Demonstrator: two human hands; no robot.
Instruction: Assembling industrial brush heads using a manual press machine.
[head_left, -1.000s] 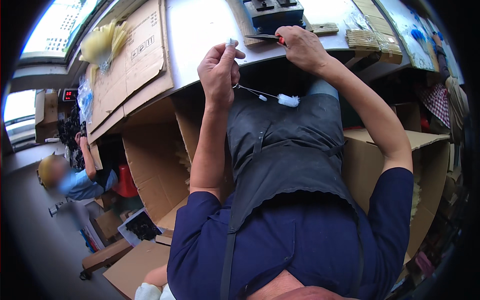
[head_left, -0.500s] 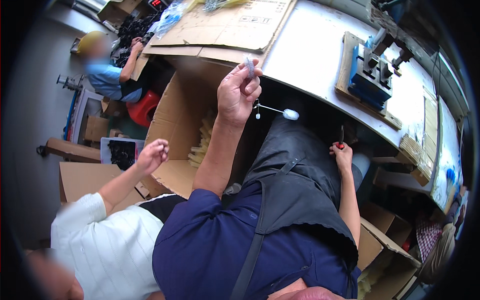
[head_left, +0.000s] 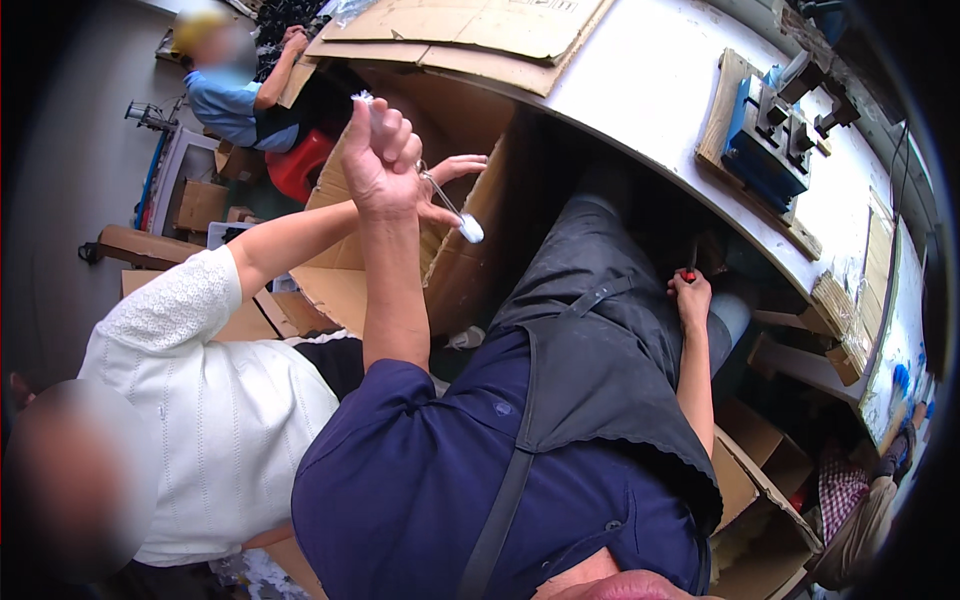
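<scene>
My left hand (head_left: 383, 165) is raised over the cardboard box, its fingers closed around a white-bristled wire brush (head_left: 362, 97). Only the bristly tip shows above the fist. From the other side of the hand a thin wire hangs with an oval white end (head_left: 470, 229). A co-worker's hand (head_left: 448, 192), fingers spread, is right by that wire; whether it touches is unclear. Low beside my thigh, under the table edge, my right hand (head_left: 692, 300) is closed on a slim red-handled tool (head_left: 690, 274). Its dark far end blurs into the shadow, so its kind cannot be told.
An open cardboard box (head_left: 335, 285) stands below my left arm. Flattened cardboard (head_left: 450, 35) covers part of the white table (head_left: 640, 80), where a blue metal fixture (head_left: 765, 135) sits on a board. The co-worker (head_left: 220, 400) in white is close on my left; another person (head_left: 230, 105) sits farther off.
My left hand has moved left with the brush and turned, its fist now wrapped further round it. The co-worker's hand has reached forward next to it. My right hand has stayed low.
</scene>
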